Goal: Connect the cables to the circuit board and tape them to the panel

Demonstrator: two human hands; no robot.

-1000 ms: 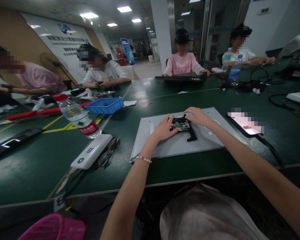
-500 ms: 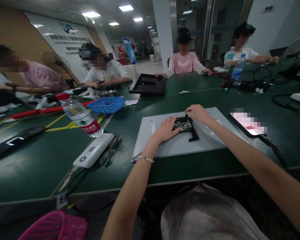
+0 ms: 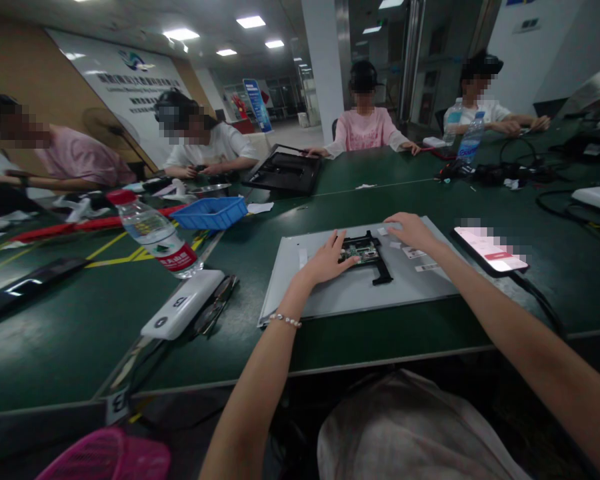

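A flat grey panel [image 3: 330, 296] lies on the green table in front of me. On its middle rests a green circuit board [image 3: 365, 253] in a black bracket [image 3: 383, 272], with one arm of the bracket reaching toward me. My left hand [image 3: 325, 260] lies over the left end of the board, fingers spread and thumb along its near edge. To the right of the bracket, my right hand [image 3: 413, 231] hovers over or touches the panel's far part, its fingers stretched out and apart from the bracket; contact is unclear. Small white labels [image 3: 427, 267] are on the panel beneath my right wrist.
Right of the panel lies a phone [image 3: 490, 250] with a cable. At left are eyeglasses [image 3: 215, 307], a white power bank [image 3: 183, 307], a water bottle [image 3: 155, 233] and a blue basket [image 3: 213, 213]. Across the table, a person's hand touches a black frame [image 3: 285, 170].
My right hand has left the bracket's far right corner and shifted right over the panel. My left hand's fingers are more spread. Across the table, the black frame tilts differently.
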